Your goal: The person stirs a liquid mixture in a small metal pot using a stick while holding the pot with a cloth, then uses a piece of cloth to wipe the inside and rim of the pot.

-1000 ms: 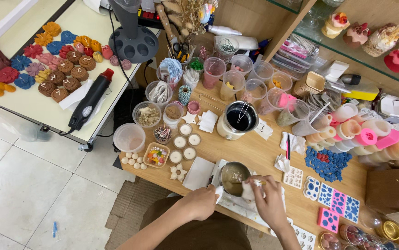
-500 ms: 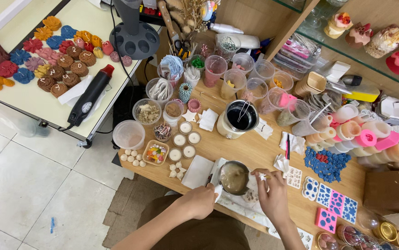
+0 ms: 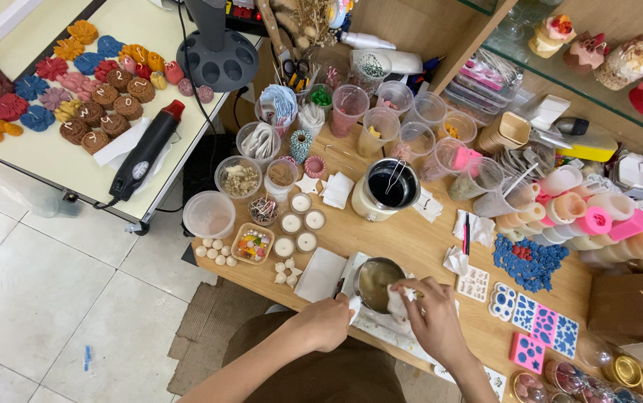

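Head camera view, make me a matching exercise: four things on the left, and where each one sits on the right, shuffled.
Things:
1. heat gun
2. small metal pot
3. blue silicone mould
4. round tea lights

Places:
A. on the wooden table, right of the white tissue with the pen
B. on the pale side table, beside the flower-shaped pieces
C. between the left hand and the right hand
D. on the wooden table, in front of the cream melting pot

Pairs: 1-B, 2-C, 3-A, 4-D
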